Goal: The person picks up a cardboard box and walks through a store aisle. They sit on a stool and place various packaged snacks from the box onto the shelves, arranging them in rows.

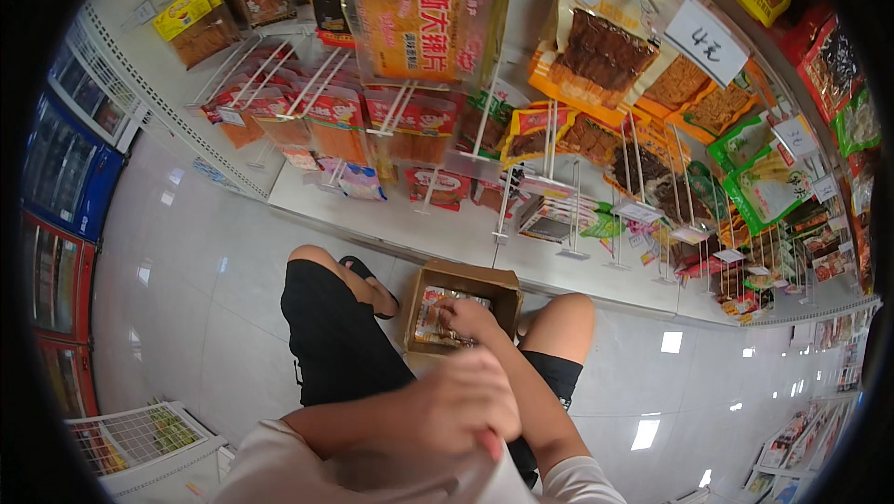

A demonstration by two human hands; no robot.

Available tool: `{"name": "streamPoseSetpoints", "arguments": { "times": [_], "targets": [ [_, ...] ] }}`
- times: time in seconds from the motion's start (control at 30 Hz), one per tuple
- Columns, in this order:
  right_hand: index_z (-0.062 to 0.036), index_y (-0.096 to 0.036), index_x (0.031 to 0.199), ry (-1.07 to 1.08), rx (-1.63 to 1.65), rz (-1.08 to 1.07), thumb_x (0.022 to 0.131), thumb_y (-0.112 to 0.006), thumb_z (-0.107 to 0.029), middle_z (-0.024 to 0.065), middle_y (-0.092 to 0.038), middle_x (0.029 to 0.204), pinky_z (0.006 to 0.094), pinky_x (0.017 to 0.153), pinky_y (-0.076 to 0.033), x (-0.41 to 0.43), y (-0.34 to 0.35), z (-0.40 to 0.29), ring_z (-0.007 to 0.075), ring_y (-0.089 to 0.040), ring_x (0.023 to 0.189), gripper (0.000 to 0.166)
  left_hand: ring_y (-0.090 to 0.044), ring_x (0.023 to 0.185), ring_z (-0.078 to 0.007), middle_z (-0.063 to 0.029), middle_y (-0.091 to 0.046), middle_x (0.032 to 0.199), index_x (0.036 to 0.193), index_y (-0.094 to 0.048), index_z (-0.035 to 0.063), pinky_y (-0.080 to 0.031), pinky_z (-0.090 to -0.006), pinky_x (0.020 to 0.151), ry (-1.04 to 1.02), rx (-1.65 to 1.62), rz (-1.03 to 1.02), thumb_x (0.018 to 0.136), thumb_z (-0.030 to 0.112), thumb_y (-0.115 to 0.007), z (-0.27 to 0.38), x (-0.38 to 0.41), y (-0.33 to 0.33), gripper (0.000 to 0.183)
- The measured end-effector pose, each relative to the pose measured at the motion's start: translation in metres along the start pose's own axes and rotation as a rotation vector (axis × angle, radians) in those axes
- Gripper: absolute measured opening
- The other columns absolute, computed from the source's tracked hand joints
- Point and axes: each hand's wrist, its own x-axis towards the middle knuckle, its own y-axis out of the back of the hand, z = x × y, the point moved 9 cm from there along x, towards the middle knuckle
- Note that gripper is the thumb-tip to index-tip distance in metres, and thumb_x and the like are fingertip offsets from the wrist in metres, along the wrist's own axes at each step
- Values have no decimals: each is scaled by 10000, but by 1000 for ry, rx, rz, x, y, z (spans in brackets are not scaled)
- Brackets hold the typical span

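An open cardboard box [517, 294] stands on the floor between the person's knees, against the base of a shop shelf. Clear and printed snack packets [427, 326] lie inside it. My right hand [466, 317] reaches into the box, its fingers bent over a packet; whether they grip it cannot be seen. Nearer the chest, my left hand [464, 399] is curled and blurred by motion. A small pinkish-red bit shows at its lower edge, too blurred to name. The left hand partly covers the right forearm.
Metal hooks on the shelf unit [377, 224] carry many bagged snacks, such as a large orange packet [419, 22] and red-topped packets [335, 123], with price tags. Glass-door coolers [63, 154] line the far left. A wire-grid basket [140, 434] is at lower left, another display rack [789, 441] at lower right.
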Motion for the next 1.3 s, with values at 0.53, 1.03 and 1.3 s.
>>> {"name": "streamPoseSetpoints", "arguments": {
  "times": [0.53,1.03,1.3],
  "targets": [
    [-123,-665,1142,2,-160,-12,919,-522,-317,186,-676,1001,420,827,-513,-14,13,-37,343,-650,929,328,-659,770,-217,-84,-697,848,958,-648,61,-500,-318,702,1198,518,378,930,278,-597,-313,-292,204,225],
    [-83,-343,1447,268,646,755,969,-570,-185,101,-447,1425,301,932,-428,98,201,-107,183,-501,1198,539,-655,911,-185,-18,-710,956,1084,-631,113,-493,-317,784,1145,196,497,953,247,-505,-328,-224,206,226],
    [-8,-501,1112,262,612,869,974,-572,-168,67,-636,933,265,836,-458,142,207,-127,134,-580,907,223,-650,949,-184,-41,-691,1027,1106,-607,118,-496,-330,810,1131,198,654,933,281,-565,-322,-237,232,241]
  ]
}}
